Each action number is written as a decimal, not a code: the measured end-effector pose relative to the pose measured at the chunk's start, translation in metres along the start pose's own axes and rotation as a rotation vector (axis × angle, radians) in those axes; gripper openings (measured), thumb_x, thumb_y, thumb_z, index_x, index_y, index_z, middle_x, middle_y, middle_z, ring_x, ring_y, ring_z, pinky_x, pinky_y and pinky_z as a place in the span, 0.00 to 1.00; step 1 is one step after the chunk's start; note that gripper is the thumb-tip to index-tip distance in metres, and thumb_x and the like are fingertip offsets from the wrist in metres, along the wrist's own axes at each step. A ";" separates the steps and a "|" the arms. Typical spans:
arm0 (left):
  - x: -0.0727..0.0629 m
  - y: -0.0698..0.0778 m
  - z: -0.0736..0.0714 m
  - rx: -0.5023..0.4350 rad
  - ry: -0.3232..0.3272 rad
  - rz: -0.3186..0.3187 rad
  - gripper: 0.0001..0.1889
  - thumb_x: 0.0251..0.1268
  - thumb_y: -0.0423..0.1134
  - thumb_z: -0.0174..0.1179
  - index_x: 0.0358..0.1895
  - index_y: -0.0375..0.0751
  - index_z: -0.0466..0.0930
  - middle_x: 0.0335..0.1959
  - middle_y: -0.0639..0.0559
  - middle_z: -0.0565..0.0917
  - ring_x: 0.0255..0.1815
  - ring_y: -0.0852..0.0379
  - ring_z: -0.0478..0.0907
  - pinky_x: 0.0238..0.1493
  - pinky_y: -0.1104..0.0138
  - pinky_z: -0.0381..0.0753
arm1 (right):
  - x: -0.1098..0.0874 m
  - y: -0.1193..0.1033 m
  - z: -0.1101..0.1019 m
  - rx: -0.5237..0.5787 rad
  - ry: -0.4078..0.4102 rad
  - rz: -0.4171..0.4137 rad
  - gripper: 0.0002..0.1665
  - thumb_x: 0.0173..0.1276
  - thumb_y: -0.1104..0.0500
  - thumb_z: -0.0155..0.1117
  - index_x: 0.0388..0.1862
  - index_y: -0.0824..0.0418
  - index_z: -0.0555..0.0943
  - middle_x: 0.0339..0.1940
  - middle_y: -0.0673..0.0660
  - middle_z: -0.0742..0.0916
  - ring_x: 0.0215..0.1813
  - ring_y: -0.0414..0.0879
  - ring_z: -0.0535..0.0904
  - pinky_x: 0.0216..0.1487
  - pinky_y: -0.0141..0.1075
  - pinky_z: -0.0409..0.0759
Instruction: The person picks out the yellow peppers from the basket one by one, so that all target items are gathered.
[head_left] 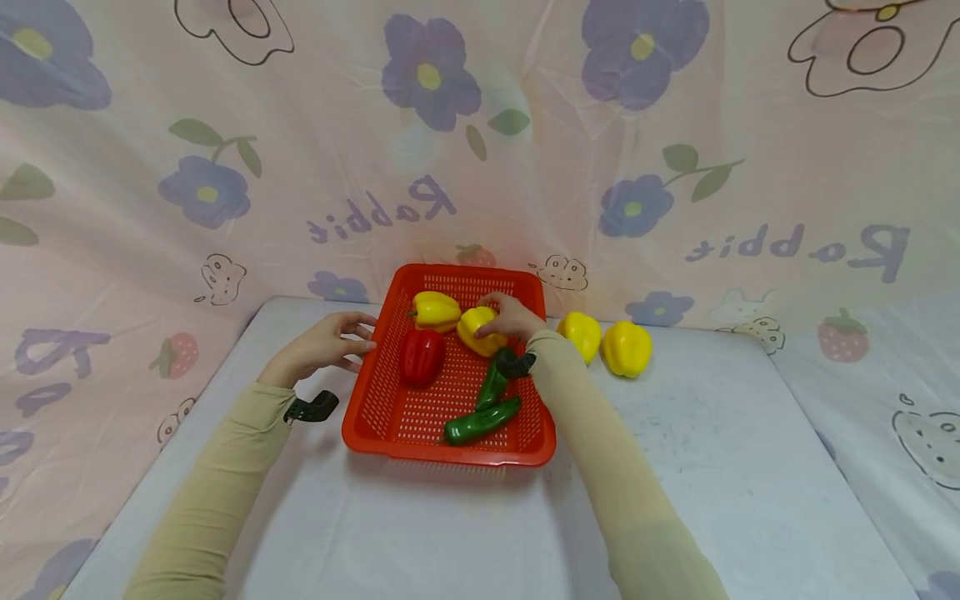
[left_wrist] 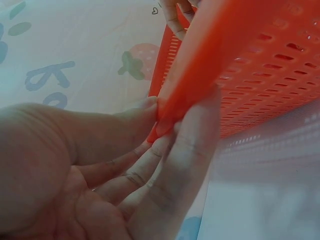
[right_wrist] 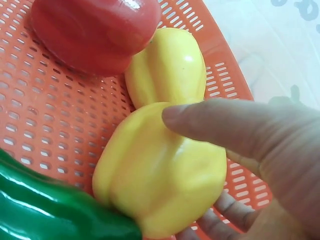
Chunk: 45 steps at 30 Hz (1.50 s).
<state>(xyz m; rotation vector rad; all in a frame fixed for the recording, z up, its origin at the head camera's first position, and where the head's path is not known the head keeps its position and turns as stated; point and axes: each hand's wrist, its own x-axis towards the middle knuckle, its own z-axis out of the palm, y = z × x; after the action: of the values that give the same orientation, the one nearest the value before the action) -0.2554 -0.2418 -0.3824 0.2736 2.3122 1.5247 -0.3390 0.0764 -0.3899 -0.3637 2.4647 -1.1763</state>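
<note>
My right hand point(head_left: 517, 318) grips a yellow bell pepper point(head_left: 474, 332) inside a red plastic basket point(head_left: 450, 455). In the right wrist view its thumb lies on top of that pepper point(right_wrist: 155, 175), with the other fingers around the far side. My left hand point(head_left: 318, 346) pinches the basket's left rim point(left_wrist: 192, 82) between thumb and fingers. Beside the held pepper in the basket lie another yellow bell pepper point(head_left: 437, 312) and a red bell pepper point(head_left: 422, 357). Nearer the front right are two long green peppers, one lengthwise point(head_left: 492, 385) and one crosswise point(head_left: 482, 422).
Two more yellow bell peppers, one partly behind the right forearm point(head_left: 581, 335) and one farther right point(head_left: 627, 348), sit on the white table point(head_left: 720, 450) outside the basket. A patterned cloth point(head_left: 525, 192) hangs behind the table.
</note>
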 end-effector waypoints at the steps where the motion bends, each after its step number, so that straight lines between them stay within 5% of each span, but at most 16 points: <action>1: 0.000 0.000 0.000 -0.001 0.002 -0.002 0.26 0.69 0.32 0.56 0.66 0.30 0.61 0.53 0.31 0.71 0.43 0.46 0.79 0.39 0.55 0.84 | 0.000 0.000 0.000 0.001 0.000 -0.001 0.36 0.59 0.62 0.71 0.65 0.60 0.68 0.59 0.63 0.73 0.55 0.55 0.70 0.56 0.44 0.75; 19: 0.001 0.000 0.000 -0.004 -0.006 -0.005 0.25 0.69 0.31 0.56 0.66 0.31 0.62 0.52 0.32 0.72 0.43 0.46 0.79 0.38 0.54 0.84 | -0.003 0.002 -0.002 -0.023 0.016 -0.030 0.33 0.60 0.61 0.71 0.62 0.59 0.69 0.57 0.61 0.74 0.53 0.54 0.71 0.53 0.42 0.77; 33: 0.000 0.000 -0.001 0.014 -0.001 0.000 0.26 0.69 0.32 0.56 0.67 0.29 0.61 0.54 0.31 0.71 0.44 0.46 0.78 0.39 0.55 0.84 | -0.012 -0.010 -0.021 -0.005 0.058 -0.145 0.33 0.58 0.58 0.73 0.61 0.58 0.71 0.57 0.62 0.75 0.54 0.54 0.72 0.52 0.42 0.78; 40: -0.001 0.001 0.001 0.012 0.000 0.001 0.26 0.69 0.32 0.56 0.67 0.30 0.61 0.53 0.32 0.72 0.43 0.47 0.79 0.39 0.56 0.84 | -0.028 -0.011 -0.034 -0.072 0.103 -0.176 0.33 0.56 0.52 0.75 0.60 0.51 0.73 0.57 0.57 0.77 0.55 0.53 0.72 0.54 0.45 0.74; 45: -0.003 0.001 0.001 0.005 0.000 0.007 0.26 0.70 0.32 0.56 0.67 0.29 0.60 0.53 0.31 0.71 0.44 0.47 0.78 0.40 0.56 0.84 | -0.041 -0.012 -0.041 -0.009 0.090 -0.200 0.32 0.57 0.55 0.74 0.60 0.54 0.72 0.59 0.59 0.75 0.59 0.53 0.70 0.55 0.47 0.74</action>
<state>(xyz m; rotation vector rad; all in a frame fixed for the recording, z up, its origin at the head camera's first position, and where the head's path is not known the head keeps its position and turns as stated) -0.2526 -0.2414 -0.3816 0.2832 2.3179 1.5223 -0.3202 0.1129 -0.3477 -0.5834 2.5593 -1.2868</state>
